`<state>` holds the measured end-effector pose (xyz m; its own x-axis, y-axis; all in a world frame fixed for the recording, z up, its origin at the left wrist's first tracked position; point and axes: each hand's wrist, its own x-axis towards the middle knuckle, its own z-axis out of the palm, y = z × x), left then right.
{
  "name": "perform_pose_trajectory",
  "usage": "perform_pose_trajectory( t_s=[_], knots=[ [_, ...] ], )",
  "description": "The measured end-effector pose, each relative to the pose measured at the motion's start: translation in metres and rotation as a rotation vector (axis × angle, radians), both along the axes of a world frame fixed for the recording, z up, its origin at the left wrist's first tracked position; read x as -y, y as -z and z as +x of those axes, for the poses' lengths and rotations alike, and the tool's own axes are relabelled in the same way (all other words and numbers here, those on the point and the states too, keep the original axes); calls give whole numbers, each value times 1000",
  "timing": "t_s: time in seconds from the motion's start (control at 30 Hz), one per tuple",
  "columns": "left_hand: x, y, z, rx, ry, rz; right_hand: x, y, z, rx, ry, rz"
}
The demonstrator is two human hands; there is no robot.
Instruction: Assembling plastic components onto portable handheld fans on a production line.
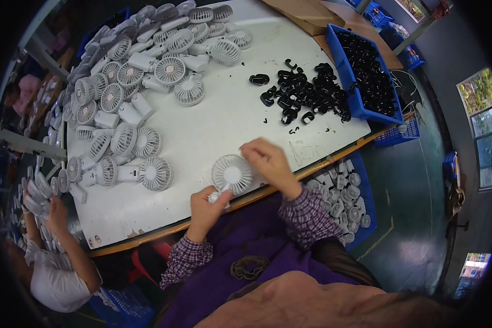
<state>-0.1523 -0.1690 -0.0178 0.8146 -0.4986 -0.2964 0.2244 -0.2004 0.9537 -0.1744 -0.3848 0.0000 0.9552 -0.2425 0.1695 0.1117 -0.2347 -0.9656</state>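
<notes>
White tabletop (197,131) is stretching wide. Near its edge, the left hand (205,211) is gripping the handle (215,197) of one small white fan (233,173). The right hand (265,159) is curling its fingers beside it; I can't tell if they're touching. It's probably feeling light and stiff; the handle is looking safest. One blue tray (343,68) is holding black bits (368,74), too many to count.

Saw open lane up middle of counter (213,126), between heaped white fans (170,71) at left and loose black pieces (312,92) at right. Blue bin (348,76) walled off right beyond them. Held fan (233,174), left hand (206,208), right hand (269,159) obstructed near end.
</notes>
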Motion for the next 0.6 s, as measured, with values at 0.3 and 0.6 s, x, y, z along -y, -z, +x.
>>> perform_pose_trajectory(
  t_s=[0.3,0.6],
  knots=[
    [-8,-20,27,-9,-111,-189,86,37,97,-256,449,-1013],
    [-11,-12,53,410,-38,5,25,-44,39,-207,-292,-68]
  ],
)
